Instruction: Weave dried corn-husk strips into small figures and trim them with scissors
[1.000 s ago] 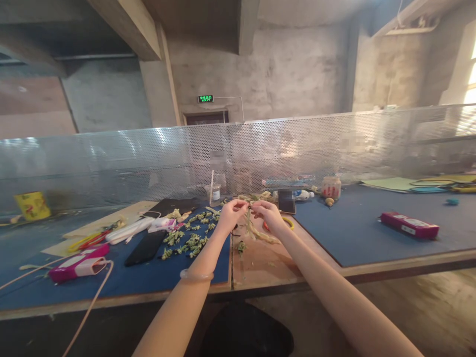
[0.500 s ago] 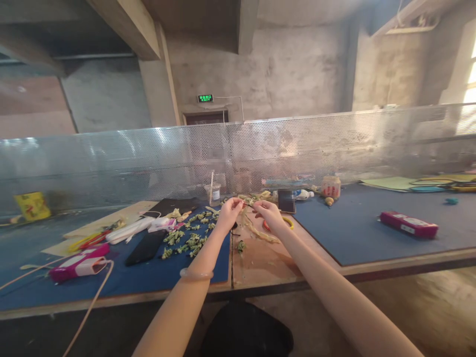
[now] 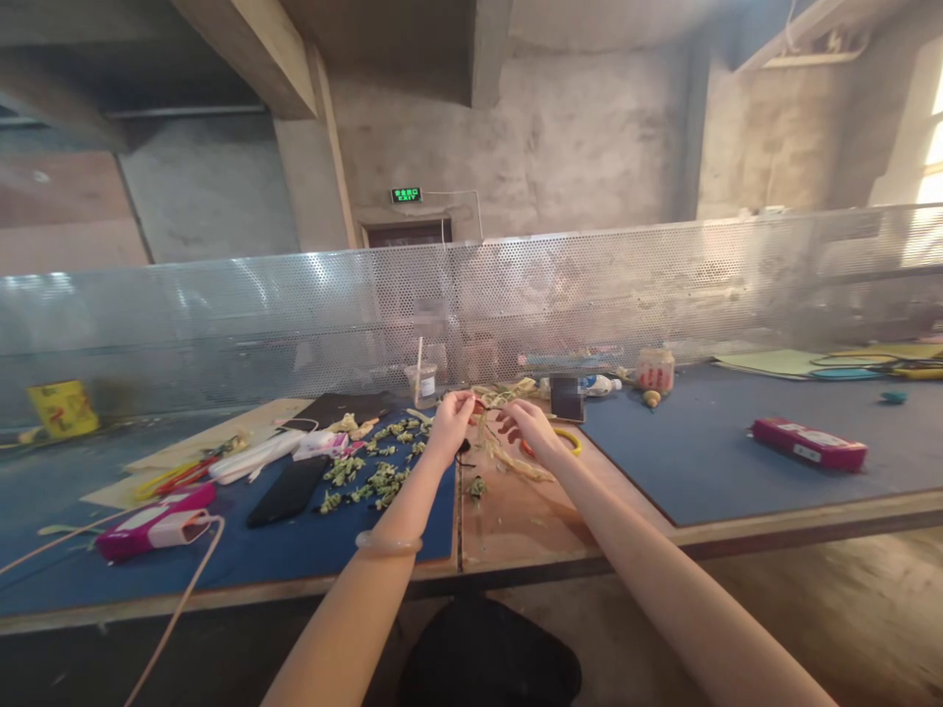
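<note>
One left hand (image 3: pixel 451 422) pinches one thin dark strand (image 3: pixel 490 408); one right hand (image 3: pixel 528 427), loosely curled nearby, has unclear hold.

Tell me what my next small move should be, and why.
Perhaps close your right hand on the thin dark piece: your left hand appears to pinch one end, while the right looks loosely open near the other; contact there is unclear.

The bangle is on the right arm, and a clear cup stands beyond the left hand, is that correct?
Not quite: the head view shows the bangle on the left arm. A clear cup does stand beyond the left hand.
</note>
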`<state>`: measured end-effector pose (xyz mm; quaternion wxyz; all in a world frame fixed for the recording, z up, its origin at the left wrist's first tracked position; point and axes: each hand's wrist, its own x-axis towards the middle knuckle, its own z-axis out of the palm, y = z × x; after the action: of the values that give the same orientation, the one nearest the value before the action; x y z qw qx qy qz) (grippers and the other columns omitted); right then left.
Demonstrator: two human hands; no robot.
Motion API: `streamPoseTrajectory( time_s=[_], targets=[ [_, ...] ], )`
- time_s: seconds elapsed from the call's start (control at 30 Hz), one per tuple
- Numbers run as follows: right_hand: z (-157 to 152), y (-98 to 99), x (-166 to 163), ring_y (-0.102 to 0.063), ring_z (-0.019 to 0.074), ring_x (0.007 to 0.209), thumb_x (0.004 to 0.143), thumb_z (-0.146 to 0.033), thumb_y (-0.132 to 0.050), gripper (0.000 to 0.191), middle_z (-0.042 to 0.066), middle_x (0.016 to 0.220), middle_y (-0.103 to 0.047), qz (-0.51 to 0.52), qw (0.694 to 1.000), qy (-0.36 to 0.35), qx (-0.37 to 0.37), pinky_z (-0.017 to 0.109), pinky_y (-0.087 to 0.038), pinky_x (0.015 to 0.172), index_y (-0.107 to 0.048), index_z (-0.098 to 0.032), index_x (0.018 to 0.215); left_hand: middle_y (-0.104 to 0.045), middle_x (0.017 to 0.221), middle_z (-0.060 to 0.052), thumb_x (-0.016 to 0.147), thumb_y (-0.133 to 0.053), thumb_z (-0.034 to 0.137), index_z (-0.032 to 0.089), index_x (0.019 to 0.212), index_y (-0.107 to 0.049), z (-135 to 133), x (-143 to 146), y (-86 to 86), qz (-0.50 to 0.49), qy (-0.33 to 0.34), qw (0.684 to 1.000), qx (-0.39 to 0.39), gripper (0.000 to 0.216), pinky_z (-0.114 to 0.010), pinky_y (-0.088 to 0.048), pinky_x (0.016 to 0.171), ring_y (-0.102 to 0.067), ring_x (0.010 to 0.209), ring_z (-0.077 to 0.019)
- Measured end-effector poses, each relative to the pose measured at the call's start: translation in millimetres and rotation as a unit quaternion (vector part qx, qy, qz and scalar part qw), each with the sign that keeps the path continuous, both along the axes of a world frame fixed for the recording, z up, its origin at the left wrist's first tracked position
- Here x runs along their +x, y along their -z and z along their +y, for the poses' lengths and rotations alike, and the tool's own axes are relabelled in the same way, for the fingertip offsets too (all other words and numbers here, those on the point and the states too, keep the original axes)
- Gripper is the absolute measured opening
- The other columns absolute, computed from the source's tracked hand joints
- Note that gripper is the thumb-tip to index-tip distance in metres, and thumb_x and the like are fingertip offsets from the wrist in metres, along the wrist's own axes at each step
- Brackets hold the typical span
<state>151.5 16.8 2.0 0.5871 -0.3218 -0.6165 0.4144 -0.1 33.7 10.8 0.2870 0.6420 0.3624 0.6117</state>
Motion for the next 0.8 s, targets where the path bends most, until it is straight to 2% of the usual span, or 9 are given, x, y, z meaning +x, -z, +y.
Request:
streamPoseTrajectory(
  time_s=[0.1,0.17,0.23,0.3,0.4,0.6,0.8],
  targets=[
    [-0.9,2.1,-0.2,-0.045,0.0096,0.049,0.074,-0.041,-0.041,0.026,0.000,0.062,-0.053,-0.046,0.999,0.019,0.019,0.021,-0.032,0.042,-0.051,-0.018,0.063,-0.063,0.082,-0.006,0.077,-0.049,0.029,0.015,0.087,-0.051,-2.4,1.5,-1.4,-0.002,0.002,1.000,0.000,0.017,-0.026,-0.048,0.059,-0.060,0.075,-0.0153],
    [-1.8,3.5,-0.7,-0.043,0.0102,0.049,0.076,-0.045,-0.041,0.031,-0.002,0.056,-0.049,-0.102,0.989,0.084,0.069,0.022,-0.031,0.045,-0.048,-0.019,0.062,-0.063,0.081,-0.006,0.077,-0.049,0.029,0.015,0.087,-0.050,-4.3,2.2,-2.4,-0.002,0.007,1.000,0.000,0.017,-0.026,-0.048,0.058,-0.060,0.074,-0.0152],
    [-2.9,4.4,-1.2,-0.044,0.0114,0.051,0.076,-0.050,-0.042,0.034,-0.002,0.054,-0.048,-0.167,0.964,0.163,0.127,0.023,-0.031,0.049,-0.047,-0.020,0.063,-0.063,0.080,-0.006,0.077,-0.049,0.029,0.015,0.086,-0.050,-5.8,2.4,-3.1,0.002,0.009,1.000,0.003,0.016,-0.026,-0.048,0.059,-0.060,0.074,-0.0150],
    [-3.4,4.8,-1.5,-0.046,0.0124,0.054,0.077,-0.052,-0.043,0.034,-0.002,0.056,-0.051,-0.228,0.936,0.211,0.164,0.023,-0.030,0.052,-0.049,-0.020,0.068,-0.062,0.079,-0.005,0.077,-0.050,0.029,0.015,0.084,-0.051,-6.8,2.3,-3.4,0.008,0.008,1.000,0.005,0.015,-0.025,-0.047,0.059,-0.060,0.073,-0.0149],
    [-2.1,5.4,-1.2,-0.047,0.0129,0.054,0.081,-0.050,-0.039,0.031,-0.002,0.060,-0.054,-0.298,0.906,0.235,0.190,0.022,-0.029,0.052,-0.051,-0.021,0.076,-0.062,0.077,-0.005,0.077,-0.051,0.028,0.015,0.083,-0.051,-7.7,2.1,-3.3,0.013,0.015,1.000,0.008,0.015,-0.024,-0.045,0.057,-0.059,0.072,-0.0146],
    [4.4,9.4,-0.1,-0.051,0.0141,0.062,0.087,-0.036,-0.032,0.028,0.001,0.065,-0.056,-0.343,0.863,0.269,0.253,0.021,-0.030,0.056,-0.050,-0.021,0.072,-0.064,0.080,-0.005,0.074,-0.054,0.029,0.015,0.082,-0.053,-9.0,2.1,-4.4,-0.030,0.042,0.999,-0.013,0.016,-0.020,-0.040,0.053,-0.058,0.069,-0.0129],
    [6.1,11.7,-1.4,-0.052,0.0141,0.065,0.089,-0.034,-0.031,0.027,0.002,0.070,-0.057,-0.363,0.844,0.274,0.284,0.021,-0.029,0.056,-0.049,-0.020,0.074,-0.064,0.080,-0.004,0.070,-0.060,0.031,0.014,0.081,-0.056,-4.8,0.1,-4.2,-0.123,0.138,0.981,-0.052,0.020,-0.016,-0.033,0.048,-0.051,0.058,-0.0062]
  ],
)
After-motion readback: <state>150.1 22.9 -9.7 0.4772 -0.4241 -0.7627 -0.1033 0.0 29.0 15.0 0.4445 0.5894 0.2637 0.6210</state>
